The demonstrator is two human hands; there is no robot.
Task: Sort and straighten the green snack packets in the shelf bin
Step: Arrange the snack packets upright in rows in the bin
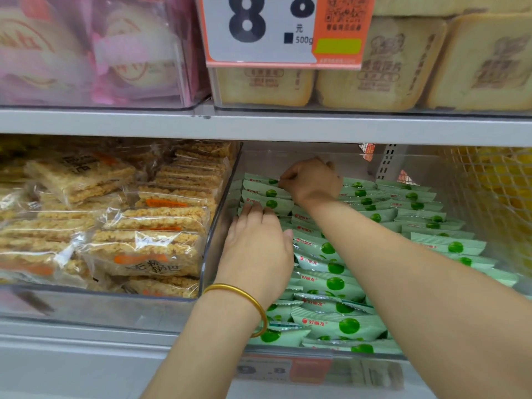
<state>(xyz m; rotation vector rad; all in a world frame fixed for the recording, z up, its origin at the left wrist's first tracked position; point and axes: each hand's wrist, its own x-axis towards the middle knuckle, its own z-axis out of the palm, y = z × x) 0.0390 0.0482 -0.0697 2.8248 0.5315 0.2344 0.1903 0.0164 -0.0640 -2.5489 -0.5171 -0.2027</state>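
Note:
Several pale green snack packets (336,286) with a dark green dot fill a clear shelf bin (218,214). They lie in overlapping rows that run from front to back. My left hand (256,249), with a gold bangle on the wrist, lies flat with straight fingers on the packets at the bin's left side, fingertips touching a packet (269,203). My right hand (312,180) reaches to the back left of the bin, and its curled fingers pinch the edge of a rear packet (263,184).
A clear bin of rice-crisp packs (149,223) stands to the left. A bin of yellow packets (501,191) stands behind mesh at the right. The shelf board (259,125) hangs low over the bin. Above are a price sign (282,30) and cake packs (380,67).

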